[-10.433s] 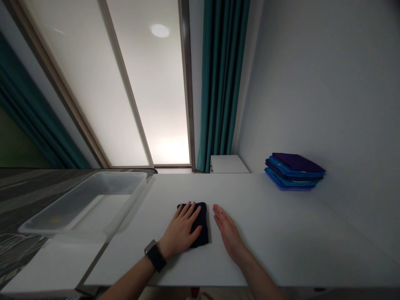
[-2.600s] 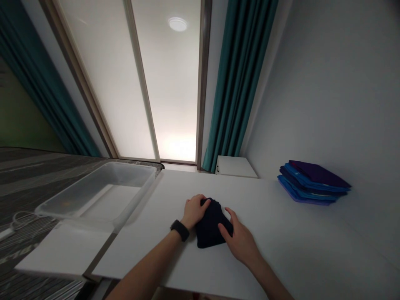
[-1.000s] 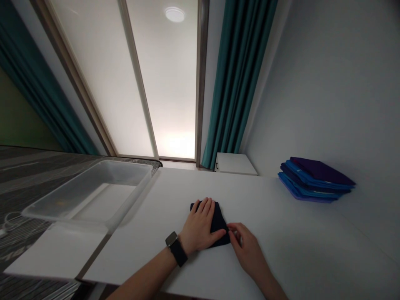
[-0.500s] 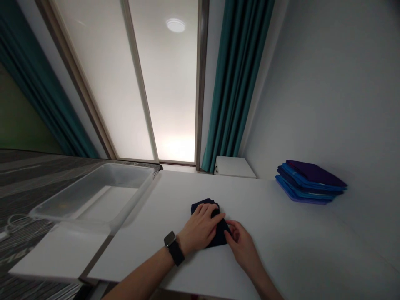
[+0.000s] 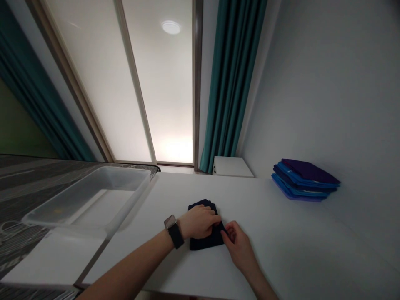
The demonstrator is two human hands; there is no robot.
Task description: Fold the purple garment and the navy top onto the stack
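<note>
A small folded dark navy cloth [image 5: 207, 242] lies on the white table in front of me. My left hand [image 5: 200, 221], with a black watch on its wrist, is over the middle of the cloth, its fingers curled down onto the fabric. The palm and part of the fingertips are hidden. At the cloth's right edge, my right hand [image 5: 239, 241] pinches the fabric between thumb and fingers.
On the right of the table [image 5: 175, 191] stands a stack of folded blue and purple cloths [image 5: 304, 181] near the wall. A clear plastic bin [image 5: 125, 204] sits at the left. Beyond the table is a white cabinet [image 5: 233, 166], with teal curtains [image 5: 229, 83] behind.
My left hand has curled its fingers in and shifted slightly, uncovering the cloth's near left part. The right hand still holds the right edge. The view has shifted a little.
</note>
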